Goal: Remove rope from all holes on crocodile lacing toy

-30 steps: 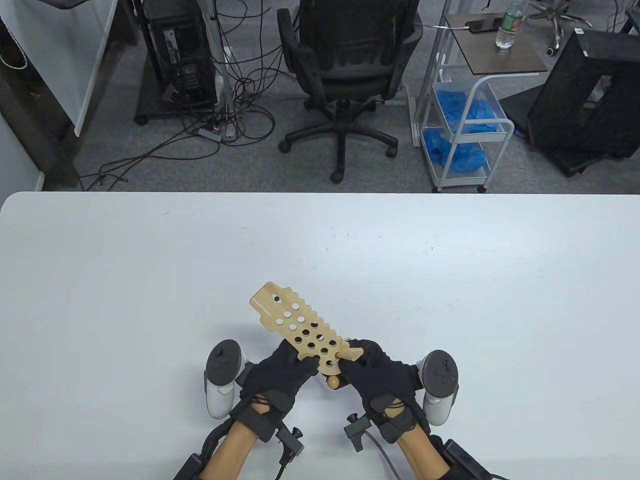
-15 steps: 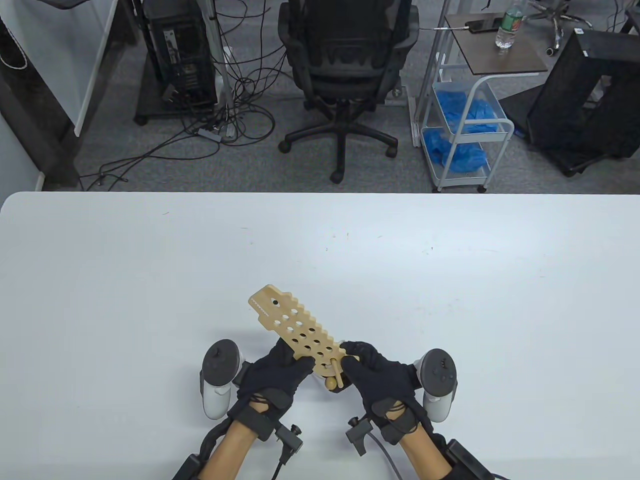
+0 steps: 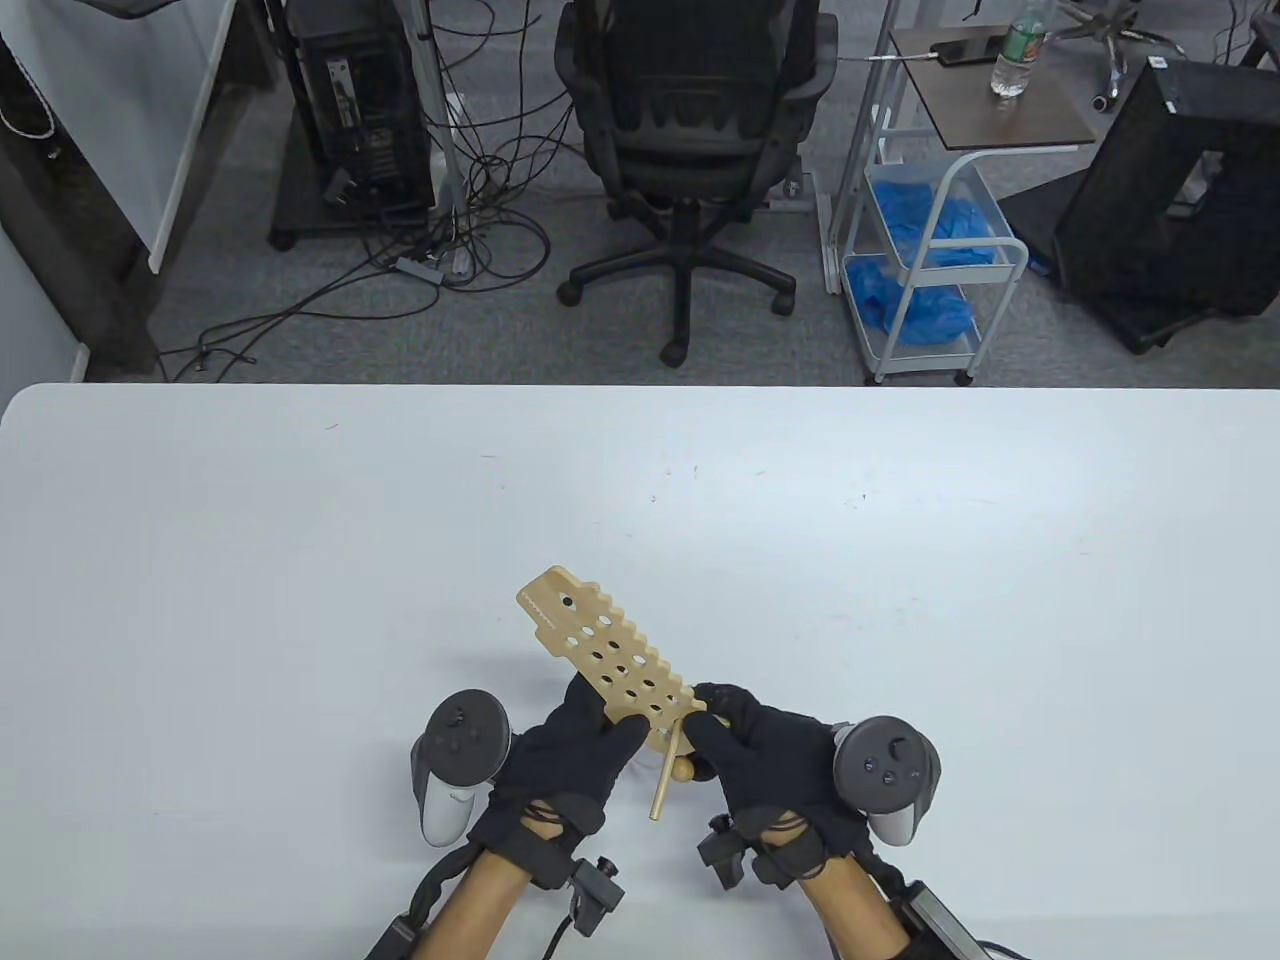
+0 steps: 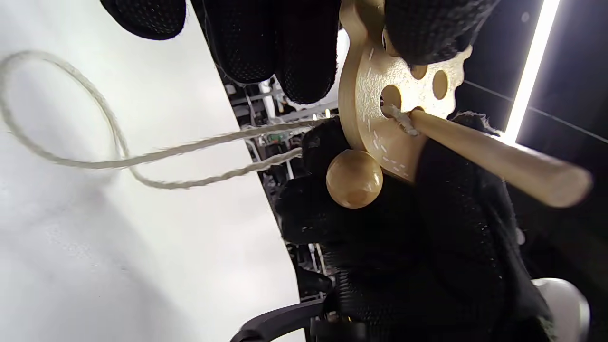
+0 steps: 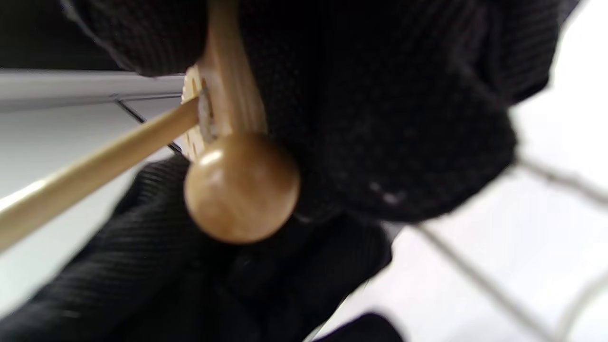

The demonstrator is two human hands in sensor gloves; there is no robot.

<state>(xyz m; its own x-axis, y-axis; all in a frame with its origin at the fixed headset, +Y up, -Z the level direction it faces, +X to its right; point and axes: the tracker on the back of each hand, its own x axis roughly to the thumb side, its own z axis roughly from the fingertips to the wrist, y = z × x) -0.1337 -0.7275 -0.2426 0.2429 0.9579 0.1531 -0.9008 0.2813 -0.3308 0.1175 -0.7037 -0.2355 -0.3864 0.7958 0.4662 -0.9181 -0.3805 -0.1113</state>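
1. A white worktop (image 3: 300, 560) fronts an office chair (image 3: 690, 130) and tangled floor cables (image 3: 440, 230).
2. The pale wooden crocodile lacing toy (image 3: 610, 655), full of holes, is held above the near edge.
3. The left hand (image 3: 560, 760) grips its tail; the right hand (image 3: 760, 760) pinches the tail beside the wooden needle (image 3: 662, 785), whose rope (image 4: 114, 161) trails below.

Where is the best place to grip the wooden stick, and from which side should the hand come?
Probably the free end of the stick, pinched from the side near the person. It slants down from a hole at the board's tail, so that end is bare, while the right hand and the ball crowd the upper end.
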